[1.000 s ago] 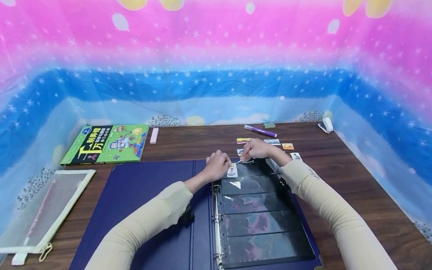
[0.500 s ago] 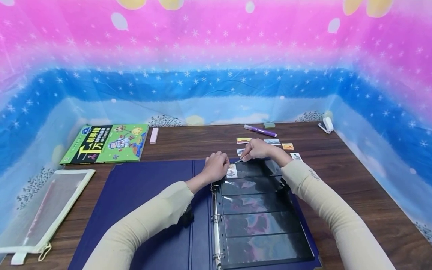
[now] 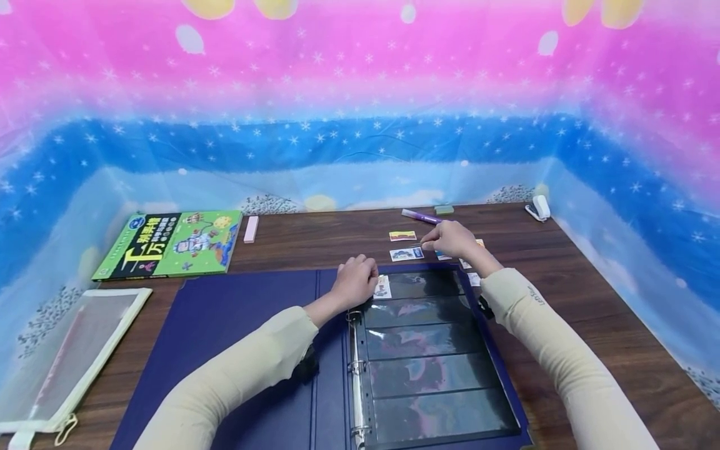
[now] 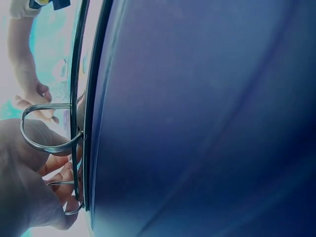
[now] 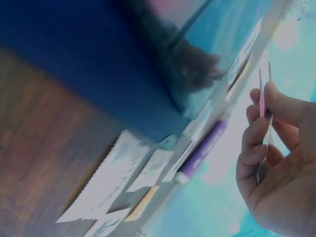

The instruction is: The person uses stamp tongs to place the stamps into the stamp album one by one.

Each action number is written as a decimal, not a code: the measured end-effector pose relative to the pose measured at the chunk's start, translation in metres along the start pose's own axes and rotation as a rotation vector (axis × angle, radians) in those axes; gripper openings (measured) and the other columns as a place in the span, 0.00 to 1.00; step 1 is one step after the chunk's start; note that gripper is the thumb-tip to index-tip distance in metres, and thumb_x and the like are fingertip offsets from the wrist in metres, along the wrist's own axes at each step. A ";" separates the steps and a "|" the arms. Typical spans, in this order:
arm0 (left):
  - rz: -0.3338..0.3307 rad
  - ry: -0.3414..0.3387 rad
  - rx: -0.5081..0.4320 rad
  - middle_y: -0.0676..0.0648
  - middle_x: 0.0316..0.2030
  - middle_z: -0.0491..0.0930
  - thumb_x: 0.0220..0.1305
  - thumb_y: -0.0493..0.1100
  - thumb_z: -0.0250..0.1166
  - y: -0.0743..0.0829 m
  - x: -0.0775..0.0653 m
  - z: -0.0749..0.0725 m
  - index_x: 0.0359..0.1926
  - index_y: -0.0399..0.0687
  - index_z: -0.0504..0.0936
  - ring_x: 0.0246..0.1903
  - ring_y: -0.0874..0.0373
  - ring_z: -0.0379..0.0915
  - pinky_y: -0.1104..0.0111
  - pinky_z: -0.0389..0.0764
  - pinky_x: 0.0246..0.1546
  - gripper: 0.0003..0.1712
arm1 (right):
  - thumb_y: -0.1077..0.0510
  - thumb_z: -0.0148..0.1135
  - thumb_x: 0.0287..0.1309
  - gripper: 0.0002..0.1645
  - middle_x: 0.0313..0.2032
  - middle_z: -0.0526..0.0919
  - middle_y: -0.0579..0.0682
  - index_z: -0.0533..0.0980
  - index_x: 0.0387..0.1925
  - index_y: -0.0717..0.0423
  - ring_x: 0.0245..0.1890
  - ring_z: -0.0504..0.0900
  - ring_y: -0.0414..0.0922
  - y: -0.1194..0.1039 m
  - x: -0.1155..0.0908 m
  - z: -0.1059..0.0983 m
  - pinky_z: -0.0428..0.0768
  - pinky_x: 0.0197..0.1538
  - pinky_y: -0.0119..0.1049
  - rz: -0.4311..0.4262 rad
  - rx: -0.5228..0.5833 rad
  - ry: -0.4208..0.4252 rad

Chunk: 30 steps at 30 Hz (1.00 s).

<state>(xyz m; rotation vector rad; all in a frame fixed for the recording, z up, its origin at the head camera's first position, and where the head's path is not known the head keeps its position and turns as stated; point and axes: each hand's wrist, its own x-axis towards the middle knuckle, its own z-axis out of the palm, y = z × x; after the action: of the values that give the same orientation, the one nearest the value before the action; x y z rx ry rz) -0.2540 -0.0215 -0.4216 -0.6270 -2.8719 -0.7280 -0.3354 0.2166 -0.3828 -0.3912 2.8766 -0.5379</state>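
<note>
My left hand (image 3: 355, 279) is at the top inner corner of the black album page (image 3: 427, 340), its curled fingers gripping the page edge near the rings (image 4: 44, 143). Beside those fingertips a small stamp (image 3: 383, 287) sits at the left end of the top clear pocket. My right hand (image 3: 452, 239) pinches a pair of tweezers (image 5: 263, 101) between thumb and fingers. In the right wrist view the tweezer tips stand apart with nothing between them. Beyond the album, the tweezers are over or beside a blue-and-white stamp (image 3: 406, 255); a red-and-yellow stamp (image 3: 402, 236) lies behind it.
Several more stamps (image 5: 108, 182) lie under and around my right hand. Farther back are a purple marker (image 3: 419, 216), a green block (image 3: 444, 210) and a white stapler (image 3: 539, 208). A green book (image 3: 169, 245), pink bar (image 3: 250, 229) and mesh pouch (image 3: 84, 356) occupy the left.
My right hand has moved from the top pocket up and right to the loose stamps, carrying the tweezers. My left hand stays at the page corner. The view has shifted slightly.
</note>
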 end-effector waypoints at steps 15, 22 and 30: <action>-0.014 -0.018 -0.025 0.47 0.30 0.72 0.60 0.37 0.57 0.000 0.000 -0.001 0.28 0.45 0.75 0.31 0.54 0.63 0.65 0.60 0.35 0.05 | 0.49 0.58 0.60 0.15 0.59 0.76 0.52 0.82 0.46 0.46 0.23 0.70 0.42 0.023 0.004 -0.001 0.58 0.23 0.33 0.085 -0.066 -0.030; -0.002 -0.003 -0.017 0.47 0.29 0.72 0.60 0.37 0.58 0.002 -0.001 -0.002 0.27 0.45 0.75 0.31 0.54 0.64 0.65 0.61 0.35 0.05 | 0.50 0.60 0.58 0.14 0.58 0.76 0.55 0.83 0.44 0.47 0.22 0.67 0.41 0.021 0.004 -0.004 0.57 0.23 0.34 0.073 -0.055 -0.054; 0.005 0.005 -0.015 0.47 0.29 0.72 0.59 0.37 0.58 0.001 -0.002 -0.002 0.27 0.45 0.75 0.30 0.54 0.64 0.66 0.60 0.34 0.04 | 0.50 0.60 0.58 0.12 0.59 0.75 0.56 0.84 0.41 0.48 0.19 0.63 0.40 0.023 0.007 -0.002 0.61 0.24 0.33 0.078 -0.026 -0.059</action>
<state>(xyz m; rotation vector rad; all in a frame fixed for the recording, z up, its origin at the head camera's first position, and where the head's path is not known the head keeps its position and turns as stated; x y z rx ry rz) -0.2519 -0.0227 -0.4196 -0.6333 -2.8615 -0.7499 -0.3479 0.2359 -0.3901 -0.2920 2.8315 -0.4678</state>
